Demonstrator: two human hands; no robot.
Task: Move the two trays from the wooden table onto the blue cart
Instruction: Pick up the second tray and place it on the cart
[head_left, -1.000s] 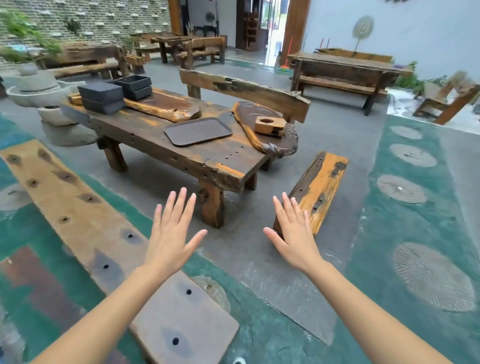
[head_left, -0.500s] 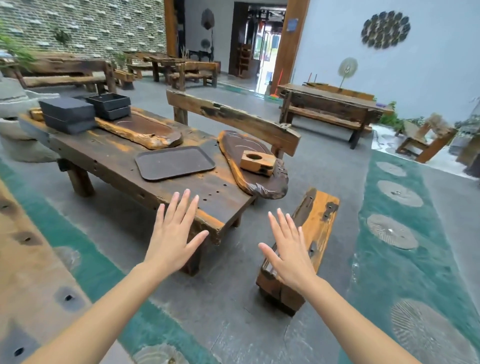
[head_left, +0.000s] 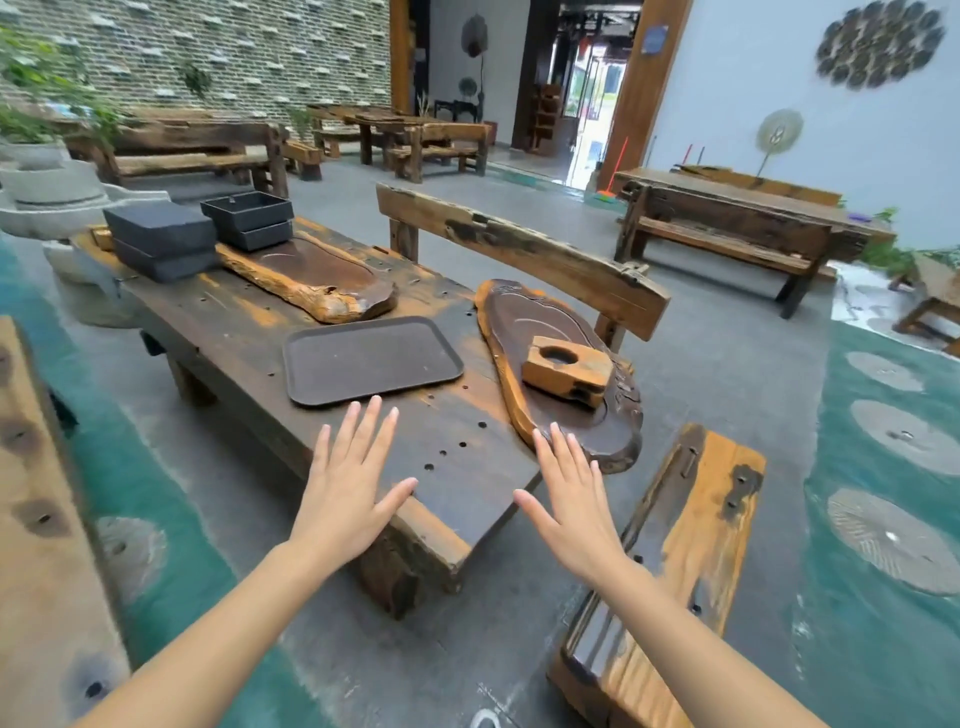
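A flat dark rectangular tray (head_left: 371, 358) lies on the wooden table (head_left: 457, 462) near its close end. To its right a long carved wooden tray (head_left: 550, 364) carries a wooden block with a round hole (head_left: 566, 371). Another carved wooden tray (head_left: 317, 275) lies farther back. My left hand (head_left: 348, 483) hovers open over the table's near end, fingertips just short of the dark tray. Over the table's near corner is my right hand (head_left: 571, 499), also open, beside the long wooden tray. No blue cart is in view.
Dark stacked boxes (head_left: 161, 241) and open dark boxes (head_left: 249, 218) sit at the table's far end. A bench backrest (head_left: 519, 254) runs behind the table. A low wooden bench (head_left: 675, 561) stands at right, a plank (head_left: 41, 519) at left. More tables stand farther off.
The view has come closer to the table. Both open hands have moved forward from above the floor to above the table's near end.
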